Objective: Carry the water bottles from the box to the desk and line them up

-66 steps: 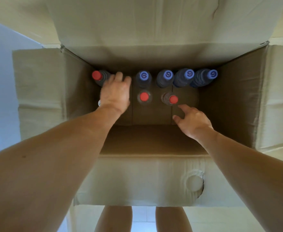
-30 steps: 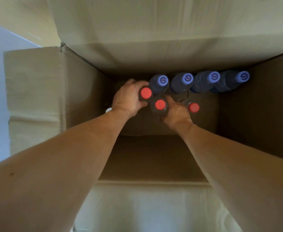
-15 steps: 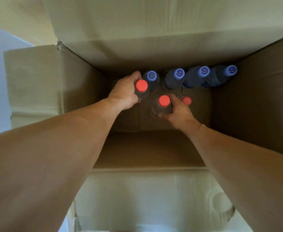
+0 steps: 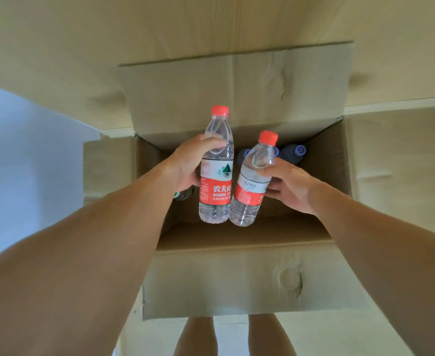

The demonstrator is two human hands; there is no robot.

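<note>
Open cardboard box (image 4: 237,278) on floor. Left hand (image 4: 188,165) grasps one red-capped bottle (image 4: 216,173); right hand (image 4: 288,186) grasps another (image 4: 252,183), both above box.

- Open box (image 4: 237,273) on the floor directly in front of the person; four flaps folded outward: far, near, left, right.
- Left hand (image 4: 188,165) holds the left bottle (image 4: 216,170) upright, above the box opening, left of centre.
- Right hand (image 4: 285,183) holds the right bottle (image 4: 252,183) just beside the left one, tilted, top leaning right; the lower parts of the two bottles nearly touch.
- Right bottle sits slightly lower than the left.
- Remaining bottles (image 4: 293,152) stand inside the box along the far wall, partly hidden behind the held pair.
- One more bottle (image 4: 183,195) in the box at the left wall, below the left hand.
- Person's legs (image 4: 234,335) at the near side of the box, below the near flap.
</note>
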